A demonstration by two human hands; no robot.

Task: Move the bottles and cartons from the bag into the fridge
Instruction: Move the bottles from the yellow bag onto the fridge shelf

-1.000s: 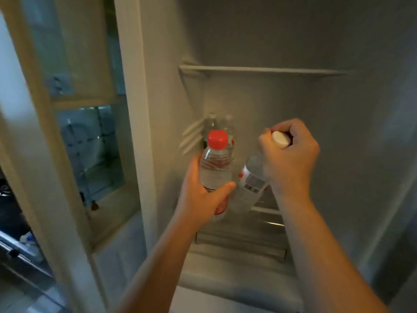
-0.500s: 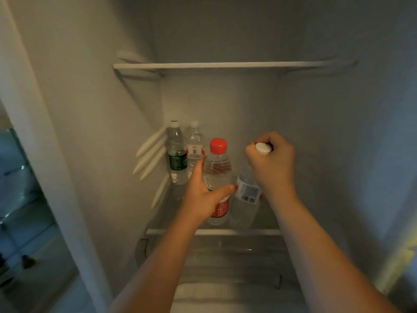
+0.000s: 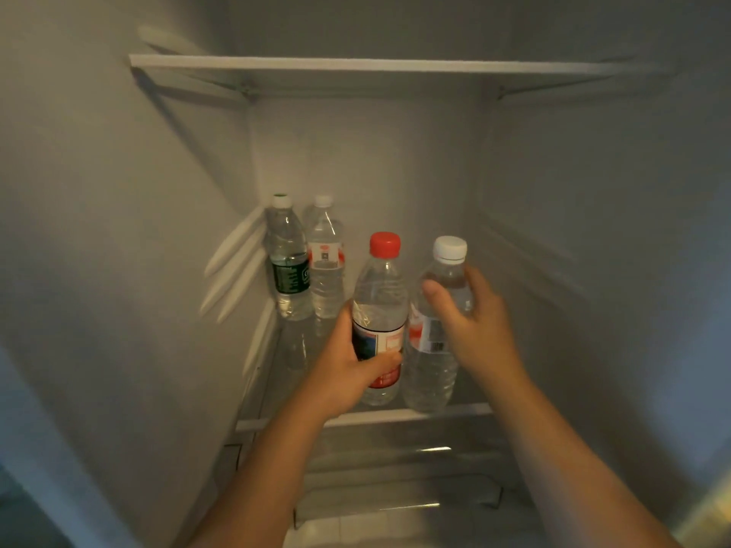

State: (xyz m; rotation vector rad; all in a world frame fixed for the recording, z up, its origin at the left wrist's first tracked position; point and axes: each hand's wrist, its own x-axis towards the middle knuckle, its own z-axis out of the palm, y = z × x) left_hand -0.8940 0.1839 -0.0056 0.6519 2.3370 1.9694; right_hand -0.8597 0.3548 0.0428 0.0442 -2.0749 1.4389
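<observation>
On the shelf (image 3: 466, 410), at its front edge, the red-cap bottle (image 3: 381, 294) is being gripped round its label by the left hand (image 3: 348, 373). The white-cap bottle (image 3: 431, 369), just beside it, is being held upright at its shoulder by the right hand (image 3: 470, 322). At the shelf's back left, a green-label bottle (image 3: 288, 270) and a clear bottle (image 3: 326, 267) are standing side by side.

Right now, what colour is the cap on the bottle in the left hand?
Red cap, head view.

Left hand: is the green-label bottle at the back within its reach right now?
Probably not yet. The left hand grips the red-capped bottle at the shelf front. Nothing stands between it and the green-label bottle, so after letting go the way looks free.
</observation>
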